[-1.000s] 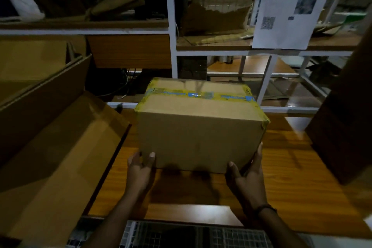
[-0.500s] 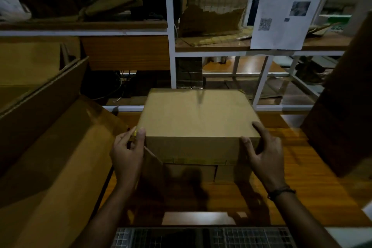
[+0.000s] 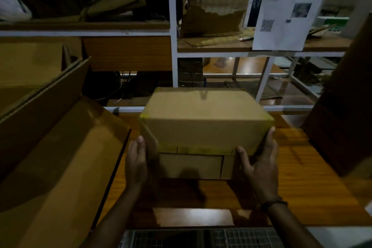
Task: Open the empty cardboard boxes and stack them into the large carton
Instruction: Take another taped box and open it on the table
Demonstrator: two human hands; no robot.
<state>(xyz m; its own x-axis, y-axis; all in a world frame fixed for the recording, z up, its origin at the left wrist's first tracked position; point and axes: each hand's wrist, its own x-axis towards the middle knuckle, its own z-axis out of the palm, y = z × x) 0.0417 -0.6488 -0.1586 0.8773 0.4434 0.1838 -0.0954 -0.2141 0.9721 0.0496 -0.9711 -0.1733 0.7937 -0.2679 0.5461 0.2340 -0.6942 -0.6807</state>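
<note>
The cardboard box (image 3: 205,123) is plain brown and blurred, its broad top face turned up toward the camera. Yellow tape runs along its upper corners and along the lower edge of the near face. Below that edge, loose flaps hang down, split by a seam near the right end. The box sits in the middle of the view, over the wooden surface (image 3: 302,187), and casts a dark shadow on the wood in front of it. Whether the flaps touch the wood cannot be told.

The surface is orange-brown and glossy, with a pale glare patch near its front edge. A wire grid (image 3: 201,237) shows just below that edge. On the left stands the large carton (image 3: 60,157), open, with one long flap spread toward the box. A dark slab of cardboard (image 3: 346,106) leans in on the right. Behind stands a white-framed shelf rack (image 3: 173,46) in a dim room, holding a torn cardboard piece (image 3: 217,12). A printed paper sheet (image 3: 285,12) with a code square hangs from it.

The left hand (image 3: 136,159) lies flat against the box's left side, fingers straight and pointing up. The right hand (image 3: 259,165) presses the right side, fingers stretched up along it, thumb spread onto the near lower edge. A dark wristband (image 3: 273,204) circles the right wrist. The box is held between the two palms.
</note>
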